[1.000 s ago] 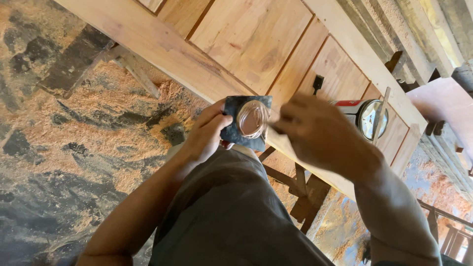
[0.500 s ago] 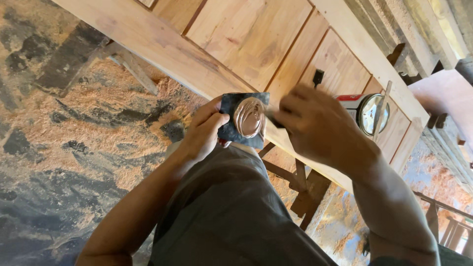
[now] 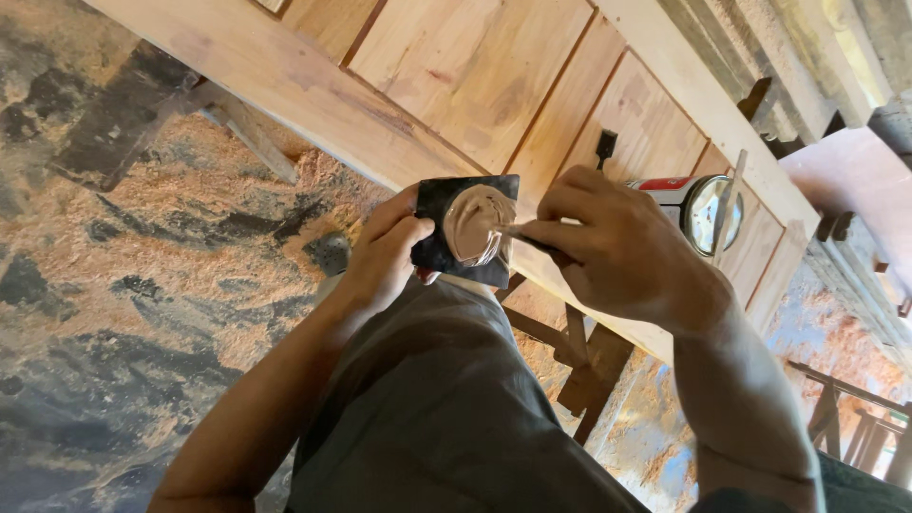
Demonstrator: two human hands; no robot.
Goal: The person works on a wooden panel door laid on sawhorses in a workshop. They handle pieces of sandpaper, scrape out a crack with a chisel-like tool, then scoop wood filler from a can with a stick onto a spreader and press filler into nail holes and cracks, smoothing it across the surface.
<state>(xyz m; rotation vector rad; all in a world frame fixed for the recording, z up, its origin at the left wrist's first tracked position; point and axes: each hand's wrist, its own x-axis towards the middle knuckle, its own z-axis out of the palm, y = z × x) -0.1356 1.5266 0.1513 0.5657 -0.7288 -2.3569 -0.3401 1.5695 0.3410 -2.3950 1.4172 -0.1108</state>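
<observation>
Head view, looking down past my knee. Left hand [image 3: 385, 252] grips a small dark square board [image 3: 467, 231] by its near edge, thumb on top, fingers curled under it. A lump of tan-brown putty [image 3: 472, 224] sits on the board's upper face, smeared into a rounded mound. Right hand [image 3: 608, 249] is pinched shut on a thin blade tool [image 3: 518, 231]; the tip lies in the putty, just off the left thumb. The handle is hidden inside the fingers, so I cannot tell what kind of tool it is.

Beyond both hands runs a long panelled wooden door [image 3: 494, 85], laid flat on trestles. Past the right knuckles a round tin [image 3: 698, 211] with a red side lies on the panels, with a flat stick [image 3: 727, 204] across its mouth. Sawdust floor [image 3: 142, 247] lies out to the left of the left hand.

Judgement on the step in hand, working the putty on the board:
- hold the board level and steady against the blade's push, so the lump does not slide off the far edge
- keep the blade low and flat, fold from the rim inward
- keep the left thumb clear of the blade tip, which is very near it

Risk as I read it: a tilted board drops putty into the sawdust
</observation>
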